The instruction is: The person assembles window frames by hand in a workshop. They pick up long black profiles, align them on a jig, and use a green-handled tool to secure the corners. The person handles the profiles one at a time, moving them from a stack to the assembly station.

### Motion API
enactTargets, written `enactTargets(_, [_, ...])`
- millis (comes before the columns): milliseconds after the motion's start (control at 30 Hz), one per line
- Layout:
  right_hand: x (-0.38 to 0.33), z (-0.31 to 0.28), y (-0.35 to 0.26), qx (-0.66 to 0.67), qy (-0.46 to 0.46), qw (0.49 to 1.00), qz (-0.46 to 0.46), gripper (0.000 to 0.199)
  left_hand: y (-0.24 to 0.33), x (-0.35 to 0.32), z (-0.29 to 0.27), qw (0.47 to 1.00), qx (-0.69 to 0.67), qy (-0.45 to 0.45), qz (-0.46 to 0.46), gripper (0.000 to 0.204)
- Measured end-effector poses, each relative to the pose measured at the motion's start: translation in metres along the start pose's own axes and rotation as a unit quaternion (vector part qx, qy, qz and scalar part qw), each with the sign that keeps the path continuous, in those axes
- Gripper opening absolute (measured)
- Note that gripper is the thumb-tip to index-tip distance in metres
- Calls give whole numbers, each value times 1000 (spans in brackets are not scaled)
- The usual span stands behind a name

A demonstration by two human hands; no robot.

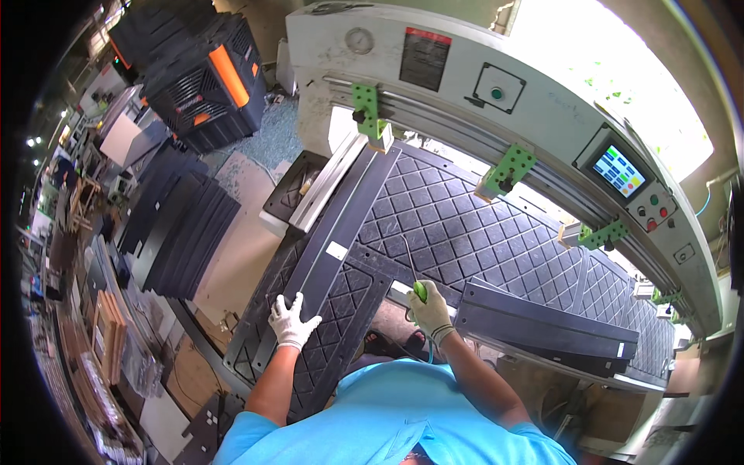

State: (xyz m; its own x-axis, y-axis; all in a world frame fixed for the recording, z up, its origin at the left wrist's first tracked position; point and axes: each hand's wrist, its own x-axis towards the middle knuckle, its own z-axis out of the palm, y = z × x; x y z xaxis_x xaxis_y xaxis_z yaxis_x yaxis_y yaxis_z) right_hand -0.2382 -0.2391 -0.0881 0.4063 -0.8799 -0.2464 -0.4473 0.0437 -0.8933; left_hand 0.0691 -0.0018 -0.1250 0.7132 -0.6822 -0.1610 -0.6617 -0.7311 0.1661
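My left hand point(294, 322), in a white glove, lies with fingers spread on a long dark panel point(339, 215) that has a small white label point(336, 250). My right hand point(432, 315), gloved too, is closed around a green air blow gun point(420, 291). A thin dark nozzle points away from that hand, and a blue-green hose point(431, 350) hangs below it. Under the panel is the black worktable point(449, 209) with a diamond pattern. More dark panels point(542, 322) lie at its near edge, right of my right hand.
A grey machine beam point(457, 66) with green brackets point(508, 169) and a lit control screen point(618, 172) spans the far side. Stacked dark boards point(186, 232) lie to the left. A black and orange cooler point(205, 89) stands at the far left.
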Motion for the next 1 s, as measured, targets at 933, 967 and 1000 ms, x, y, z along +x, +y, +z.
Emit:
enactTargets(933, [45,11,7,424,67,879,209,25,37,-39,-13,994,40,-95,30,140])
enactTargets(967, [49,3,3,457,57,864,205,25,34,-50,-15,994,58,-81,35,142])
enactTargets(1000, [51,-6,-7,487,43,849,202,26,27,-63,-16,996,49,-62,47,141])
